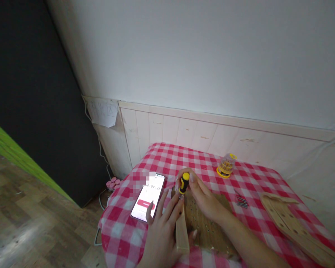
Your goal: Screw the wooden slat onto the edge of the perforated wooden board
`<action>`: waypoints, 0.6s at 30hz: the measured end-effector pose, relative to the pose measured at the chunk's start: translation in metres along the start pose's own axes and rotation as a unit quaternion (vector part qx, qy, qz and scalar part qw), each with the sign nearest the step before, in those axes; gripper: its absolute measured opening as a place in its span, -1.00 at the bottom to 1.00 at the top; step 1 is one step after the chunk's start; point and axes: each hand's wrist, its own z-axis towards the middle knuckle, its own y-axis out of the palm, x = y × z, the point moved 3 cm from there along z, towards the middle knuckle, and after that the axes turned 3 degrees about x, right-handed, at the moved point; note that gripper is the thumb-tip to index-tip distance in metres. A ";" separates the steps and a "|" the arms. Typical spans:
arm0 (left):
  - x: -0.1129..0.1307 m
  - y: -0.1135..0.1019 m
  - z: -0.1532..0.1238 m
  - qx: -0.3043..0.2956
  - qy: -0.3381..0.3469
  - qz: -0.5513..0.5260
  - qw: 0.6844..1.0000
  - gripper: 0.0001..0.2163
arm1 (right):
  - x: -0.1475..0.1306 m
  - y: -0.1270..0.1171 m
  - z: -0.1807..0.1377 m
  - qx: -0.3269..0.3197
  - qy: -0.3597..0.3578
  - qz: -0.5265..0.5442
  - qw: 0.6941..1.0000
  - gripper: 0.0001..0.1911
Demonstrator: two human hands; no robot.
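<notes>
My right hand (203,196) is closed round a small yellow-and-black screwdriver (183,183), held upright with its tip down at the far left corner of a perforated wooden board (203,222). My left hand (162,227) rests on a pale wooden strip (182,235) along the board's left edge, with fingers stretched out and fingertips near the screwdriver's tip. Whatever sits under the tip is hidden by my fingers.
A phone (148,197) showing a timer lies left of my hands on the red-and-white checked tablecloth (257,178). A yellow-lidded clear bit case (226,165) stands behind, dark screws (242,201) lie to the right, and more wooden slats (293,223) sit at the right edge. Wall panelling is close behind.
</notes>
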 end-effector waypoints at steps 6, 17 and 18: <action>0.000 -0.002 0.002 0.004 0.009 0.003 1.000 -0.44 | -0.016 -0.004 0.001 0.000 -0.045 -0.047 0.998 -0.57; 0.000 -0.003 0.003 0.001 0.005 -0.006 1.000 -0.46 | -0.024 -0.010 0.002 -0.034 -0.106 -0.166 0.980 -0.58; 0.000 -0.003 0.003 0.002 0.005 -0.009 1.000 -0.46 | -0.027 -0.011 0.003 -0.041 -0.125 -0.199 0.971 -0.59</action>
